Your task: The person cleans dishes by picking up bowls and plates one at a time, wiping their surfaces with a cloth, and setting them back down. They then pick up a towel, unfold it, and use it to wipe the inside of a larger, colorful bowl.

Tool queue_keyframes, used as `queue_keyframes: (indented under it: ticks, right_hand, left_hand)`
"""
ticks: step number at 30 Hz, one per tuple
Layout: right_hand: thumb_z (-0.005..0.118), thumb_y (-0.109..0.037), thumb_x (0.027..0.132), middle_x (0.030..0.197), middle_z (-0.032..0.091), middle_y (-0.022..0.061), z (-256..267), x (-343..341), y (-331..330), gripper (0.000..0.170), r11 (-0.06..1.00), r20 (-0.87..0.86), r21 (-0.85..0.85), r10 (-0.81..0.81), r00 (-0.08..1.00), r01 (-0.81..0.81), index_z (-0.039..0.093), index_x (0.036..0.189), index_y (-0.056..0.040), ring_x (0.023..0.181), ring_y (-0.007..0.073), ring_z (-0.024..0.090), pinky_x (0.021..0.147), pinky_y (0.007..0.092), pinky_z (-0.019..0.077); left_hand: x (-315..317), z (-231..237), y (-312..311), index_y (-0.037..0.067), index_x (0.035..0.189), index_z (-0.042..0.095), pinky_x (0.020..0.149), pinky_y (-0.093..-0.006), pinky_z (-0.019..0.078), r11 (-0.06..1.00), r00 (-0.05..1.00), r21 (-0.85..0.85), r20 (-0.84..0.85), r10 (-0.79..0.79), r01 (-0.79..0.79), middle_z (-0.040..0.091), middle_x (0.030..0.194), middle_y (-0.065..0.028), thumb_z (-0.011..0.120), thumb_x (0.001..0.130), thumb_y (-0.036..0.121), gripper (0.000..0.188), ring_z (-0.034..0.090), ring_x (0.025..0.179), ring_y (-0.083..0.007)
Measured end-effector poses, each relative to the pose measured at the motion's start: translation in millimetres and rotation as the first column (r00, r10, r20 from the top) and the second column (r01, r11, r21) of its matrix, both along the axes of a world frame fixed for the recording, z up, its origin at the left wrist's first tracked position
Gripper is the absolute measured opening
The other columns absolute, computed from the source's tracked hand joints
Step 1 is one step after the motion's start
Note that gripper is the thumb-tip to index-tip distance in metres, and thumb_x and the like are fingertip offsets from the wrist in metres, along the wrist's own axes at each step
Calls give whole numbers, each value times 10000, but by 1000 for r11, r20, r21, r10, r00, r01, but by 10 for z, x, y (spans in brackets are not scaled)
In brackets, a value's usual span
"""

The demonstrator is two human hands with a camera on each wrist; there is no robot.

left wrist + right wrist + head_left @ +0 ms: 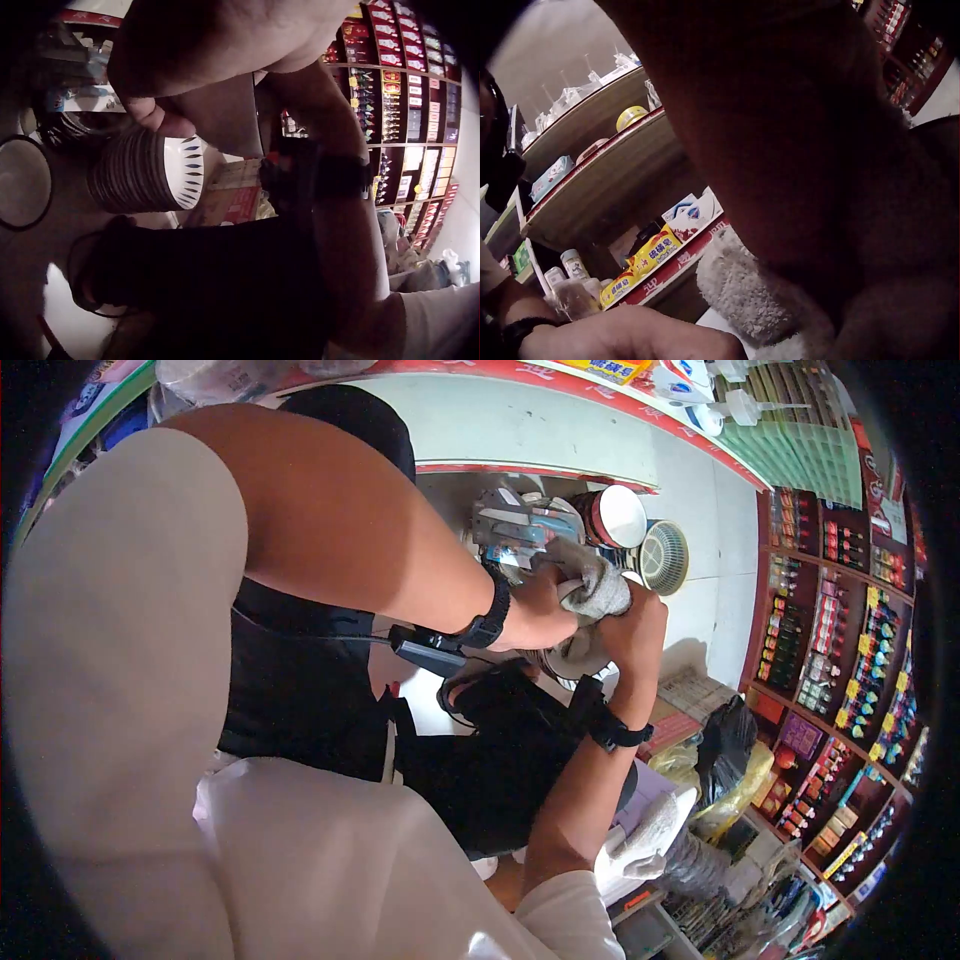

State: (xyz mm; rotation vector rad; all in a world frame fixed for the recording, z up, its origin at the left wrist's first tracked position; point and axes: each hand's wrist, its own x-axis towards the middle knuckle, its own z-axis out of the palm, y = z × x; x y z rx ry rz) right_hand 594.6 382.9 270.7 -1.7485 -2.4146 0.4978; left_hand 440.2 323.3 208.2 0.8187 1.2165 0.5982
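In the head view my left hand [540, 610] and right hand [637, 635] meet in front of me, with a grey cloth [604, 592] bunched between them. The left fingers grip a bowl [225, 120], pale with a dark rim, seen side-on in the left wrist view. My right hand holds the cloth against it. Fluffy cloth also shows in the right wrist view, beside the dark, blurred right hand; the left hand lies at the bottom there. Just below the held bowl, a stack of bowls [127, 172] lies tipped sideways in view, the end one white with dark petal marks.
A white-mouthed container [622, 517] and a pale slatted basket [663, 557] stand beyond my hands. Shelves of bottles [840, 640] line the far side. Yellow soap packs [652, 259] sit on another shelf. A black plastic bag [727, 745] is right of my right forearm.
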Motion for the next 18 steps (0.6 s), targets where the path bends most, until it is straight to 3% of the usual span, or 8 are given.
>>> queue_keyframes:
  ticks: [5, 6, 8, 9, 13, 15, 16, 18]
  right_hand:
    - [629, -28, 689, 906, 686, 309, 29, 17, -23, 328, 1000, 21, -11, -4, 1000, 4, 729, 1000, 13, 948, 497, 670, 786, 475, 550]
    - [629, -28, 689, 906, 686, 309, 0, 55, -9, 328, 1000, -4, 7, -10, 1000, 10, 729, 1000, 13, 948, 497, 670, 786, 475, 550]
    - [628, -24, 682, 906, 679, 317, -40, 90, -1, 336, 999, 49, -36, 15, 999, -14, 729, 1000, 15, 951, 504, 662, 788, 486, 546]
    - [626, -20, 675, 899, 675, 320, 24, 26, -35, 344, 1000, 1, -26, -9, 1000, 9, 734, 999, 15, 945, 508, 659, 775, 500, 544]
    - [622, -20, 675, 865, 684, 306, 90, 57, -30, 338, 997, -91, 10, -71, 993, 72, 743, 989, 15, 908, 499, 674, 766, 492, 550]
    - [639, -34, 685, 865, 701, 290, 152, 134, -32, 319, 966, -181, 81, -229, 957, 246, 746, 983, 11, 891, 483, 691, 770, 479, 555]
    - [659, -55, 696, 870, 716, 278, 215, 163, -38, 303, 948, -252, 37, -298, 921, 317, 750, 979, 4, 886, 463, 709, 774, 469, 560]
    - [683, -80, 709, 869, 729, 261, 200, 255, -13, 286, 893, -330, 105, -383, 863, 437, 752, 974, -1, 865, 431, 730, 776, 450, 562]
  left_hand:
    - [-94, 256, -8, 58, 1526, 323, 816, -397, 572, 1000, 1000, -4, -30, -1, 1, 674, 1063, -175, 669, 771, 187, 841, 688, 932, -301]
    - [-179, 356, -4, 52, 1530, 309, 874, -398, 559, 998, 997, -35, 58, -45, 48, 663, 1150, -184, 667, 766, 184, 854, 673, 1028, -310]
    - [23, -5, -33, 47, 1542, 284, 948, -403, 534, 999, 997, 37, -79, 18, -15, 622, 1277, -198, 665, 772, 186, 870, 636, 1136, -324]
    - [-85, 173, -41, 49, 1553, 264, 1020, -403, 497, 998, 1000, 66, 21, 21, -23, 566, 1377, -202, 668, 785, 199, 881, 594, 1224, -333]
    - [-106, 230, 85, 56, 1558, 263, 1051, -402, 473, 990, 994, 101, 34, -104, 100, 547, 1405, -183, 699, 813, 254, 886, 556, 1286, -320]
    - [-59, 282, 190, 50, 1552, 272, 1078, -382, 445, 948, 998, 314, 58, 25, -42, 519, 1424, -158, 721, 813, 271, 892, 527, 1305, -276]
    - [-39, 228, 279, 46, 1531, 282, 1112, -372, 406, 971, 989, 235, 150, 15, -50, 486, 1432, -150, 739, 818, 275, 878, 494, 1315, -253]
    - [-42, 252, 479, 40, 1510, 283, 1122, -375, 389, 924, 996, 382, 83, -27, -6, 470, 1420, -152, 743, 841, 261, 842, 460, 1332, -254]
